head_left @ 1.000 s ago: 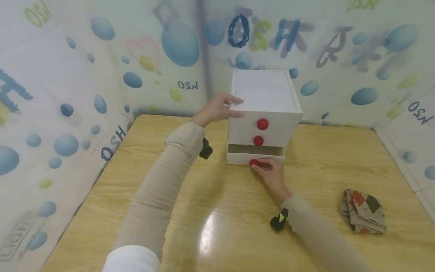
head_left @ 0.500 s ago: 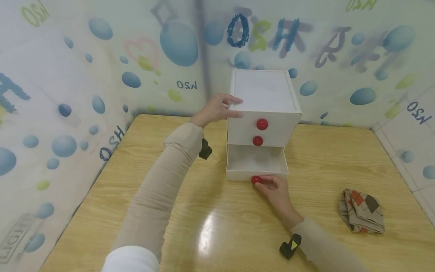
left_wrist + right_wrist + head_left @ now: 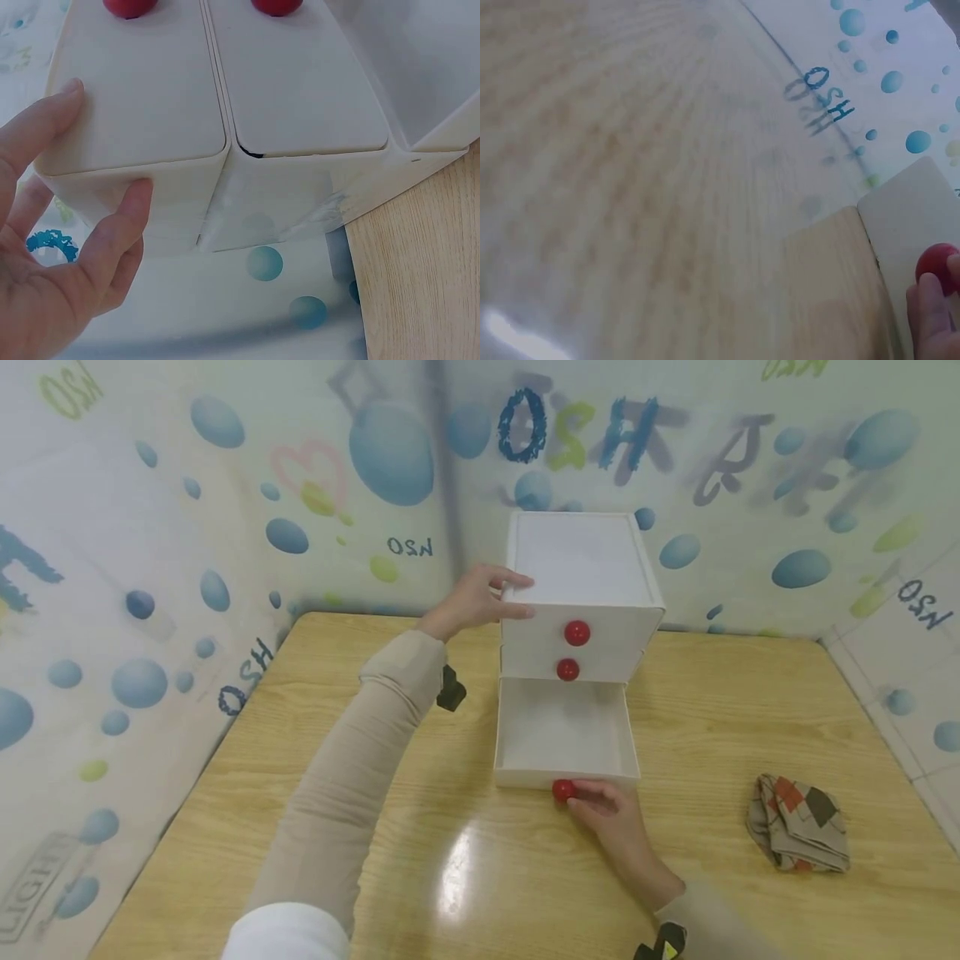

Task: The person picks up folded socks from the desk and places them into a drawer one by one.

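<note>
A white three-drawer cabinet [image 3: 585, 556] with round red knobs stands on the wooden table. Its bottom drawer [image 3: 562, 731] is pulled far out, and the bare white inside shows. At the drawer's front, my right hand [image 3: 618, 827] pinches the red knob [image 3: 563, 790] between thumb and fingers. My left hand [image 3: 480, 597] holds the cabinet's upper left front corner. In the left wrist view, the thumb [image 3: 56, 116] lies on the top drawer's front while the fingers [image 3: 124, 229] press around the side. The two upper drawers are closed.
A folded beige argyle cloth [image 3: 798, 822] lies on the right part of the wooden table [image 3: 420, 860]. Walls printed with blue bubbles [image 3: 390, 453] and letters rise behind the table and along both sides.
The bottom drawer has slid out toward me, from slightly open to far out, with my right hand pulling back on its knob. My left hand has stayed on the cabinet corner.
</note>
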